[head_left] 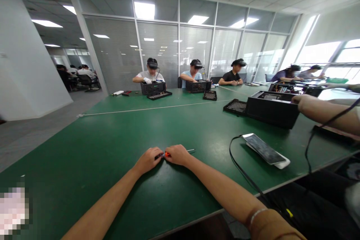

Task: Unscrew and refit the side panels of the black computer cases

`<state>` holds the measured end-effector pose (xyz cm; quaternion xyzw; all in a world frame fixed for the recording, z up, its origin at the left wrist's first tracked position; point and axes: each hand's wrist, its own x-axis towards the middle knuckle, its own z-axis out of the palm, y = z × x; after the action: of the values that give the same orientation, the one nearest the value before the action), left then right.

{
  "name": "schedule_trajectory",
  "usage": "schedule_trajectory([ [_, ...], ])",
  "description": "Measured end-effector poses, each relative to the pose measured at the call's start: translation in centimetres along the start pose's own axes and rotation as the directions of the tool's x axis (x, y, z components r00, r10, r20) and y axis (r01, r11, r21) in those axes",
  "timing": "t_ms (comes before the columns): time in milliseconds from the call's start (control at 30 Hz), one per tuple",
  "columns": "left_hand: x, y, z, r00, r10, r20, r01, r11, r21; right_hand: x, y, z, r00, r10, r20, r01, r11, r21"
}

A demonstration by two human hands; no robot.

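Note:
My right hand (178,154) is closed around a screwdriver (167,154); its orange handle end peeks out between my hands and a thin metal shaft sticks out past the right side of the fist. Right up against it, my left hand (149,160) is closed too, with fingers pinched on something small and dark that I cannot make out. Both hands rest low over the green table (118,131), near its middle.
A phone (264,149) lies on a white object to my right, beside a black cable (239,170). Farther right, a co-worker's hand (302,103) reaches to a black computer case (272,110). Across the table, people work at more cases (153,88). A white cord (146,109) crosses the table.

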<state>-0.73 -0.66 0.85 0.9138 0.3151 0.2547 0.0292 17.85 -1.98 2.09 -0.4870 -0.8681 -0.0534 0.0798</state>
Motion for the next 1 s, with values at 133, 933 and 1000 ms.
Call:
schedule_trajectory([
  [133, 0.01, -0.06, 0.03, 1.0, 0.009, 0.006, -0.009, 1.0, -0.001, -0.07, -0.07, -0.18, 1.0, 0.01, 0.01, -0.01, 1.0, 0.004],
  [933, 0.11, 0.16, -0.21, 0.999, 0.004, 0.036, -0.004, 1.0, 0.007, -0.14, 0.06, -0.03, 1.0, 0.02, -0.001, -0.02, 1.0, 0.014],
  [1000, 0.13, 0.2, -0.23, 1.0, 0.004, 0.027, -0.004, 1.0, 0.005, -0.14, 0.04, -0.12, 1.0, 0.022, 0.008, -0.022, 1.0, 0.017],
])
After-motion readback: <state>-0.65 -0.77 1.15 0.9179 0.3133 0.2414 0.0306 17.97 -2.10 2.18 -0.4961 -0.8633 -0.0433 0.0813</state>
